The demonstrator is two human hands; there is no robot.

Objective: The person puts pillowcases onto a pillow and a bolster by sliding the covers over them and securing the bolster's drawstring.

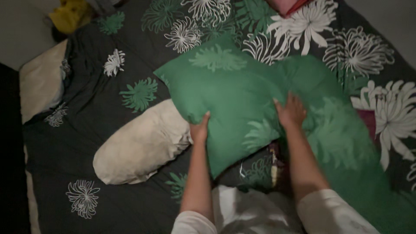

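Far left: dark strip of floor or shadow, then a cream pillow [41, 82] half tucked under the edge of the bed cover. Yellow cloth [71, 15] bunched at top left corner, off the bed.

Dark grey bed cover [86, 108] with white and green flower prints, spread over the whole bed. Second cream pillow [141, 145], bare, lying on the cover just left of the hands, touching the green pillow's lower left edge.

Left hand [199, 129] closed on the lower left edge of the green pillow [225, 95], thumb on top, fingers hidden beneath. Green pillow tilted like a diamond, one corner pointing up the bed, the lower corner hanging between the two forearms, above the lap.

Right hand [291, 112] flat on top of the pillow's right side, fingers spread, pressing down; no pinch seen, so only resting on it. Green fabric running on rightward from under that hand over the cover; whether same piece or another, cannot tell.

Light sleeves [329, 214] at bottom. Red and pink cloth [288, 6] at top edge. Pale floor at top right corner. Room dim.
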